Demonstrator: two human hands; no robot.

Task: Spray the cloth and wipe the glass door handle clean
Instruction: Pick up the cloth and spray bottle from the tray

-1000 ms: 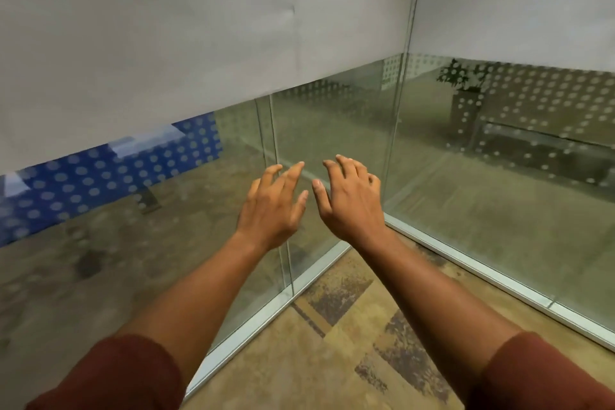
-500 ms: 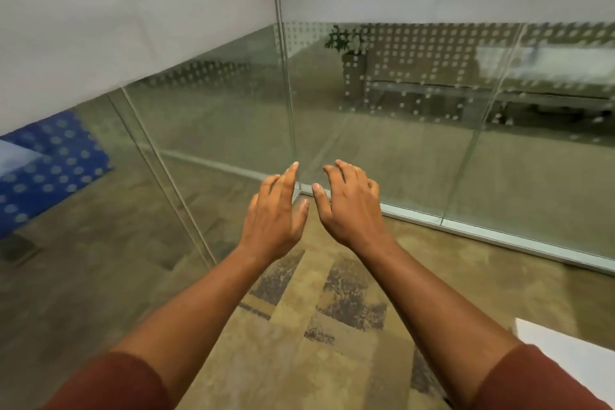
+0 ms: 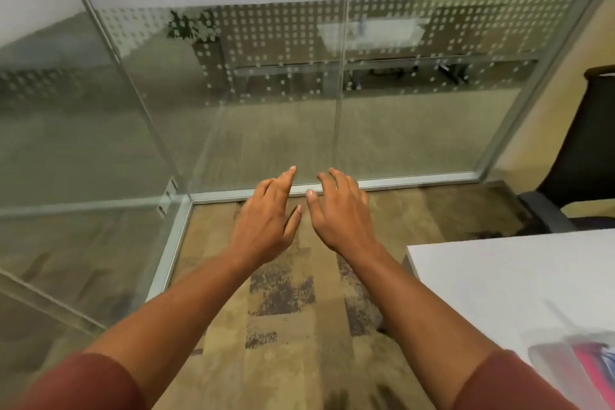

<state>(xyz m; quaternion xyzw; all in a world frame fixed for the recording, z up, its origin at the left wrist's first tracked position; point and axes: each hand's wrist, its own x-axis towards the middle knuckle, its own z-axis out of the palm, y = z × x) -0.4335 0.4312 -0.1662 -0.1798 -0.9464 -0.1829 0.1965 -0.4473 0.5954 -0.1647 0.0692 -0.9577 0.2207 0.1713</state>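
Patterned brown carpet floor (image 3: 289, 359) met dotted frosted glass partition (image 3: 399, 76); white tabletop (image 3: 499, 283) at 4 o'clock. Left hand (image 3: 266, 226) and right hand (image 3: 342, 216) spread, empty.

Left glass panel (image 3: 66, 130): clear, upright, frosted white above, standing at an angle to the front pane (image 3: 266, 130), which has a dotted frosted band across the top. A small metal fitting (image 3: 168, 191) sits at the left panel's bottom corner, just beside the floor rail (image 3: 399, 184). Pink item (image 3: 592, 373) lies flat inside a clear tub (image 3: 549, 359) on the white table (image 3: 499, 276), at the lower right edge of the view and well apart from the glass. It could be the cloth, but it is too blurred to tell. Something blue touches its right side.
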